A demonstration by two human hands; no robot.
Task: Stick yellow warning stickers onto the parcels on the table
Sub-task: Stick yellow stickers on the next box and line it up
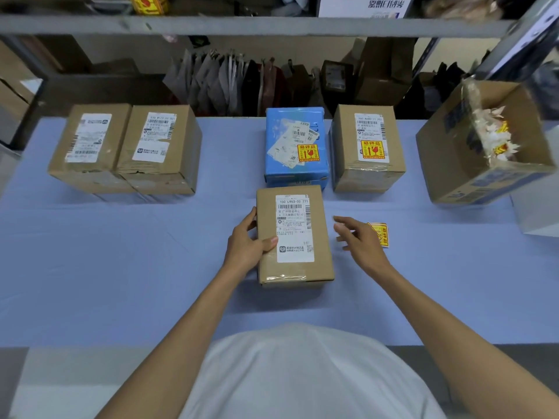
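Note:
A small brown parcel [293, 237] with a white shipping label lies in the middle of the blue table [121, 252]. My left hand [248, 243] grips its left side, thumb on the label. My right hand [358, 240] hovers just right of the parcel with fingers spread, holding nothing. A yellow warning sticker [381, 232] lies on the table under and beside that hand. Behind, a blue parcel [295, 146] and a brown parcel [367, 146] each carry a yellow sticker. Two brown parcels at back left [90, 146] [160, 146] show only white labels.
An open cardboard box [484, 146] holding peeled sticker backings and yellow scraps stands at the right. A metal shelf rail [242, 25] runs overhead, and bags and cartons sit behind the table's far edge.

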